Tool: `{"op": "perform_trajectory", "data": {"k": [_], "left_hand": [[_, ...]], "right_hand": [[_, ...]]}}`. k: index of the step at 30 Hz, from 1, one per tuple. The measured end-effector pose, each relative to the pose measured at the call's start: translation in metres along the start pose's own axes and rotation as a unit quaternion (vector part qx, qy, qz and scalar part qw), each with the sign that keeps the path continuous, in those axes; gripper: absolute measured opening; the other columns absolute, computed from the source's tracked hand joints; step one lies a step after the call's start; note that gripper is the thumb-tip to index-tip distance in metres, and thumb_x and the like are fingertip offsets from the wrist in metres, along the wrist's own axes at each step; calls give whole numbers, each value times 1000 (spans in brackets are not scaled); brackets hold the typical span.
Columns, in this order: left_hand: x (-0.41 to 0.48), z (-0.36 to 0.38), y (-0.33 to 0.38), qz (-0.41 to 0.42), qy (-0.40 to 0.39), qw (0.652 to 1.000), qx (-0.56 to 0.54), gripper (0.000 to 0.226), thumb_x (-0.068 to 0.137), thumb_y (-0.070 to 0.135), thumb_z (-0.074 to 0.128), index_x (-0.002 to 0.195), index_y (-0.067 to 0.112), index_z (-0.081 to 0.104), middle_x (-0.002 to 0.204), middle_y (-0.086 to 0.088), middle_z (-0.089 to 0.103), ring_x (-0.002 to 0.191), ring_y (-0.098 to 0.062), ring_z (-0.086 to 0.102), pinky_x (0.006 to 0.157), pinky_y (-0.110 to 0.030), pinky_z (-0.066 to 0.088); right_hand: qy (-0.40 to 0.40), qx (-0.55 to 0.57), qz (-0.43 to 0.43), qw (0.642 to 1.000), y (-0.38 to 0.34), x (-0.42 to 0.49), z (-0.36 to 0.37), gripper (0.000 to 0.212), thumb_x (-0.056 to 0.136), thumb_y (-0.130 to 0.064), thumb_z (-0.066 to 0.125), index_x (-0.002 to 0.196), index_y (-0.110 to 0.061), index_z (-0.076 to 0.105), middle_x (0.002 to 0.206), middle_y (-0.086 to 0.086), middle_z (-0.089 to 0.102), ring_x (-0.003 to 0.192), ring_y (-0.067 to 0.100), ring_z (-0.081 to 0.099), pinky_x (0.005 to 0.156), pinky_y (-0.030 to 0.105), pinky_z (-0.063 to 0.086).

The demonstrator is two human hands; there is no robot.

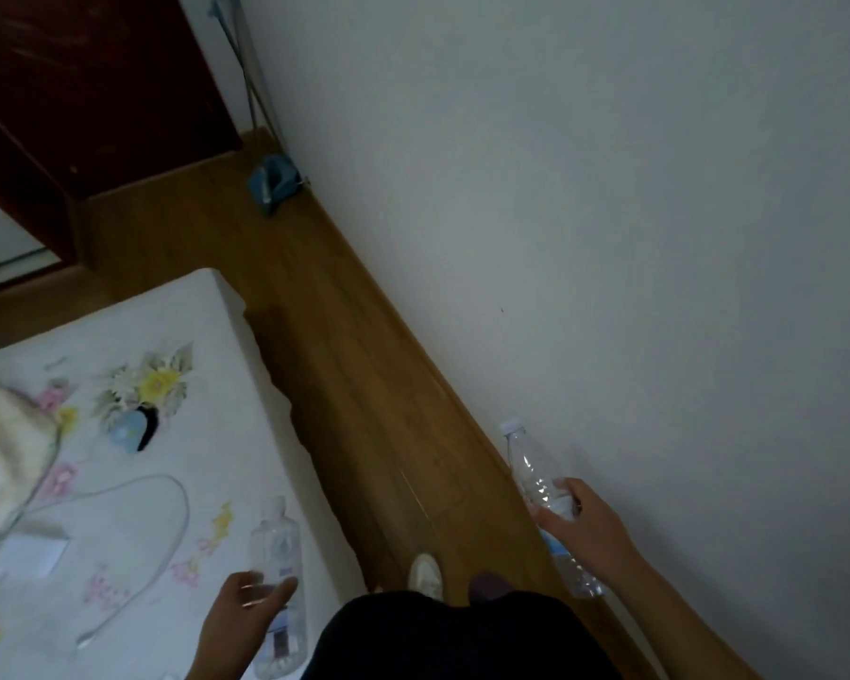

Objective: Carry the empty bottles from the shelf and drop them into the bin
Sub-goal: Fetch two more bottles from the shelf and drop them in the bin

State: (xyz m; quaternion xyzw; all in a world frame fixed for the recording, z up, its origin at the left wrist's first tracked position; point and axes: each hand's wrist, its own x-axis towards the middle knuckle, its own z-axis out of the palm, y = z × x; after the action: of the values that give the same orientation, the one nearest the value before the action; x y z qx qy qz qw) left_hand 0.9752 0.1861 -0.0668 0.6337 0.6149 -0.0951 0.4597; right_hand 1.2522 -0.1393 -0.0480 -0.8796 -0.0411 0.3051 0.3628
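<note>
My left hand (246,613) grips a clear empty plastic bottle (276,542) around its middle, low in the view, over the edge of the bed. My right hand (582,525) grips a second clear empty bottle (528,463) with a white cap, held slanted beside the white wall on the right. Both bottles point up and away from me. No bin and no shelf are in view.
A bed (246,385) with a flowered sheet, a white cable and small items fills the left. A narrow strip of wooden floor (344,346) runs between bed and wall (609,213). A blue dustpan (272,181) lies at the far end, beside a dark red cabinet (94,90). My feet are below.
</note>
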Motion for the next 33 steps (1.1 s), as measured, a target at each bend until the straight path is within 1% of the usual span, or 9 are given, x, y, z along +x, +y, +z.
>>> {"op": "perform_trajectory", "data": {"k": [4,8,11,15,19,22,26,29,33], "left_hand": [[38,-8,48,56,-4,998,9,65,77,42,81,124,6,55,106,-7,67,98,-27,66,91,-40,49],[69,-10,114,102,-7,995,-12,60,83,37,77,128,7,52,108,-6,64,98,-26,66,79,-35,50],[96,-12,148,116,-4,993,-19,69,75,47,77,127,9,53,111,-6,68,97,-24,68,80,-35,52],[133,-17,188,104,11,994,-41,59,81,38,77,127,11,53,113,-7,69,99,-24,69,81,-35,54],[163,-34,215,58,62,994,-73,62,79,40,79,127,10,53,115,-9,68,99,-25,68,84,-38,55],[178,-50,229,2,114,988,-102,65,77,44,80,126,10,53,114,-9,68,98,-25,66,89,-44,54],[193,-76,235,-57,170,974,-139,68,75,46,81,125,8,54,112,-7,66,94,-23,61,85,-39,49],[211,-95,232,-94,195,960,-176,73,60,55,79,115,14,55,108,-4,68,97,-27,68,90,-45,53],[245,-121,237,-138,209,947,-201,56,68,40,88,106,15,54,109,-9,71,91,-27,71,90,-44,52]], "right_hand": [[-7,-6,26,1000,-16,34,5,50,82,-37,76,123,-19,55,98,-7,62,84,8,61,72,25,51],[-5,-13,42,999,-33,71,5,45,82,-34,77,119,-18,56,107,5,67,82,7,62,64,18,45],[-16,-26,58,998,-48,106,3,48,80,-35,78,120,-18,58,106,5,67,84,12,62,69,26,46],[-28,-40,53,997,-78,169,3,63,72,-44,81,123,-16,56,113,5,65,94,21,62,78,30,45],[-45,-45,42,997,-129,241,5,59,79,-28,81,129,-11,54,112,5,60,96,22,59,82,31,45],[-56,-39,20,997,-179,294,18,60,77,-27,82,129,-11,55,116,8,61,96,21,57,85,32,45],[-107,-62,-29,992,-254,353,46,63,78,-32,81,131,-13,53,118,9,64,97,23,63,81,32,50],[-135,-78,-81,984,-323,394,74,63,77,-41,80,130,-20,53,115,3,65,101,23,65,87,37,54],[-169,-66,-147,972,-415,432,113,44,81,-33,79,115,-30,51,96,-15,62,84,6,62,76,29,50]]}}
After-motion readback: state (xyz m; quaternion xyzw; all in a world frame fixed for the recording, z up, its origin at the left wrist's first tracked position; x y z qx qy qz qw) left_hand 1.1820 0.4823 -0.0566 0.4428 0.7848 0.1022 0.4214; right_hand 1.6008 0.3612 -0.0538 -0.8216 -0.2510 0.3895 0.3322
